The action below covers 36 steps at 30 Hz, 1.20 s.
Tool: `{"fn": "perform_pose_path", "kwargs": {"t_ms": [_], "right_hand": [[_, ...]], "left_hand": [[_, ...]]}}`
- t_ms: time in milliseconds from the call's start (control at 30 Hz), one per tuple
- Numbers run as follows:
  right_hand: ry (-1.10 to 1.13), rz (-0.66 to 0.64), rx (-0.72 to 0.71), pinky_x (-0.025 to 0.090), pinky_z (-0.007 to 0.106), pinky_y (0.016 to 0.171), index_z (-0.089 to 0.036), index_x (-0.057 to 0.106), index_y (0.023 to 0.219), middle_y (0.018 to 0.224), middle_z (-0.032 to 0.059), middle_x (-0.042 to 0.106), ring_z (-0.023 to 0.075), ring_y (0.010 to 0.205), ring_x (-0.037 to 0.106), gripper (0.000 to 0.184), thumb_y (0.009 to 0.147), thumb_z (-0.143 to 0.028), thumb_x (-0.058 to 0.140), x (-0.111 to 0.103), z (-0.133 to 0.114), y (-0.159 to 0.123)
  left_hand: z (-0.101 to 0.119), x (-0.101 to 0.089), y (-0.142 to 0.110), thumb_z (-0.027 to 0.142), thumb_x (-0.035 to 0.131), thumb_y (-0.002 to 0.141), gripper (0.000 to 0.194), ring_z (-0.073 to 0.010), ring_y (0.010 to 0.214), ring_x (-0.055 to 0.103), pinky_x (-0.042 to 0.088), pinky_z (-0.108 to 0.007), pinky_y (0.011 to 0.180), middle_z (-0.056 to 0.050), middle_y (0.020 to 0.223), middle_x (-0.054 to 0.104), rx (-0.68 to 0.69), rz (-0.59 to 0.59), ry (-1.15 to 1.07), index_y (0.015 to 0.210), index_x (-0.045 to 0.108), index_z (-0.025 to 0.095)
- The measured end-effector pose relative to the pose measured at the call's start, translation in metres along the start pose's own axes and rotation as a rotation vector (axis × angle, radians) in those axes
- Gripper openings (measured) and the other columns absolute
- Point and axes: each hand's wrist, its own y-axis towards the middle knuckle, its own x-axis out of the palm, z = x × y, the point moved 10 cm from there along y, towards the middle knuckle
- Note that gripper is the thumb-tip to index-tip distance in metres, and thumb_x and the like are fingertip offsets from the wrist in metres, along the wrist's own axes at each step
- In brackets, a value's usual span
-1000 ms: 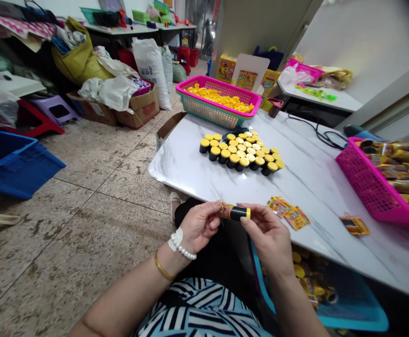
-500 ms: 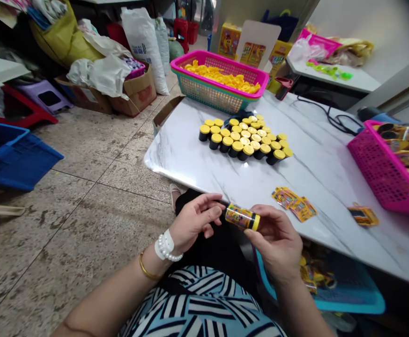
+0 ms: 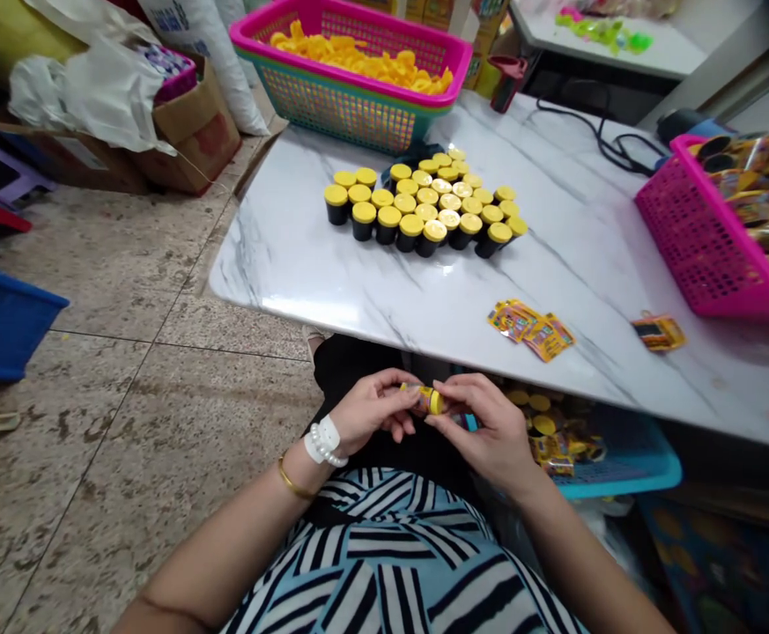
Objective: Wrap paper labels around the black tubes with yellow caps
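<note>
Between my hands, over my lap at the table's front edge, is a small canister (image 3: 426, 400) with a printed yellow wrapper and a yellow cap. My left hand (image 3: 372, 412) grips its wrapped end between thumb and fingers, covering much of it. At the capped end, the thumb and fingers of my right hand (image 3: 486, 429) close on the canister. Beyond them, many black canisters with yellow caps (image 3: 403, 204) stand upright in a cluster on the white marbled table (image 3: 358, 295). Printed yellow cards or sleeves (image 3: 533, 328) lie flat nearer to me.
A pink basket (image 3: 351, 92) of yellow plastic pieces, set in a green one, stands at the back. Another pink basket (image 3: 701, 238) holds wrapped pieces at right, near a small printed packet (image 3: 660, 332). Below the tabletop is a blue tray (image 3: 641, 467) of capped canisters.
The canister has turned and come lower, closer to my lap. My left hand, loosely at its end before, now closes around the wrapped part. The view has tilted down.
</note>
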Motion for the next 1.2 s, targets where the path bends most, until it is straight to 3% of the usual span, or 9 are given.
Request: {"fn": "perform_pose_path", "kwargs": {"t_ms": [200, 333, 433, 600, 700, 800, 900, 1067, 1200], "right_hand": [[0.021, 0.057, 0.026, 0.061, 0.028, 0.071, -0.026, 0.073, 0.113, 0.100, 0.0062, 0.073, 0.0168, 0.082, 0.071, 0.037, 0.078, -0.018, 0.079, -0.002, -0.003, -0.018], [0.365, 0.128, 0.406, 0.061, 0.028, 0.059, -0.023, 0.079, 0.094, 0.081, 0.0033, 0.074, 0.0152, 0.062, 0.070, 0.022, 0.073, -0.029, 0.083, 0.013, 0.040, -0.027], [0.598, 0.142, 0.627, 0.063, 0.030, 0.059, -0.021, 0.079, 0.091, 0.077, 0.0032, 0.074, 0.0158, 0.059, 0.070, 0.025, 0.072, -0.036, 0.084, 0.033, 0.064, -0.037], [0.443, 0.171, 0.487, 0.063, 0.028, 0.065, -0.024, 0.079, 0.100, 0.098, 0.0066, 0.072, 0.0149, 0.073, 0.070, 0.029, 0.072, -0.028, 0.083, 0.019, 0.054, -0.037], [0.414, 0.149, 0.464, 0.063, 0.027, 0.063, -0.023, 0.079, 0.098, 0.099, 0.0071, 0.071, 0.0146, 0.072, 0.070, 0.027, 0.072, -0.028, 0.083, 0.021, 0.051, -0.035], [0.577, 0.149, 0.656, 0.064, 0.030, 0.058, -0.018, 0.077, 0.089, 0.078, 0.0048, 0.073, 0.0151, 0.060, 0.070, 0.030, 0.067, -0.037, 0.087, 0.041, 0.069, -0.042], [0.728, 0.071, 0.845, 0.065, 0.031, 0.059, -0.014, 0.075, 0.083, 0.071, 0.0052, 0.074, 0.0163, 0.058, 0.071, 0.034, 0.067, -0.042, 0.086, 0.064, 0.085, -0.053], [0.881, -0.013, 0.773, 0.067, 0.034, 0.068, -0.024, 0.072, 0.116, 0.110, 0.0069, 0.073, 0.0149, 0.071, 0.073, 0.044, 0.075, -0.035, 0.082, 0.063, 0.086, -0.060], [0.890, 0.029, 0.681, 0.067, 0.032, 0.063, -0.023, 0.078, 0.092, 0.115, 0.0053, 0.067, 0.0120, 0.064, 0.071, 0.018, 0.075, -0.027, 0.083, 0.051, 0.083, -0.061]], "left_hand": [[0.001, 0.000, -0.014, 0.035, 0.084, 0.072, 0.042, -0.0103, 0.063, 0.063, 0.051, -0.022, 0.058, -0.005, 0.082, 0.071, 0.061, 0.006, 0.059, 0.103, 0.067, 0.012], [0.013, 0.009, -0.011, 0.031, 0.079, 0.078, 0.034, -0.0143, 0.084, 0.066, 0.052, -0.025, 0.078, -0.008, 0.099, 0.072, 0.274, 0.042, 0.221, 0.104, 0.069, 0.013], [0.003, 0.006, -0.004, 0.037, 0.076, 0.081, 0.037, -0.0137, 0.076, 0.066, 0.053, -0.025, 0.070, -0.006, 0.092, 0.070, 0.274, 0.044, 0.254, 0.106, 0.065, 0.013], [-0.012, -0.008, -0.005, 0.048, 0.069, 0.085, 0.052, -0.0104, 0.058, 0.060, 0.046, -0.021, 0.052, -0.002, 0.077, 0.066, 0.153, 0.029, 0.189, 0.122, 0.055, 0.015], [-0.007, -0.009, -0.008, 0.044, 0.074, 0.081, 0.046, -0.0085, 0.059, 0.058, 0.047, -0.020, 0.054, -0.003, 0.082, 0.066, 0.152, 0.020, 0.244, 0.114, 0.062, 0.014], [0.003, -0.012, -0.006, 0.042, 0.077, 0.079, 0.041, -0.0086, 0.066, 0.059, 0.051, -0.021, 0.060, -0.005, 0.091, 0.068, 0.219, 0.044, 0.304, 0.106, 0.066, 0.014], [-0.006, -0.016, 0.000, 0.047, 0.076, 0.078, 0.044, -0.0083, 0.058, 0.058, 0.048, -0.020, 0.053, -0.003, 0.079, 0.067, 0.150, 0.035, 0.307, 0.104, 0.065, 0.013], [-0.039, -0.015, 0.003, 0.061, 0.067, 0.081, 0.048, -0.0045, 0.034, 0.044, 0.031, -0.015, 0.035, 0.001, 0.053, 0.060, -0.077, 0.014, 0.126, 0.083, 0.058, 0.014], [-0.048, 0.001, 0.002, 0.062, 0.070, 0.077, 0.052, -0.0049, 0.032, 0.044, 0.031, -0.014, 0.033, 0.001, 0.053, 0.062, -0.138, -0.041, -0.054, 0.090, 0.059, 0.013]]}}
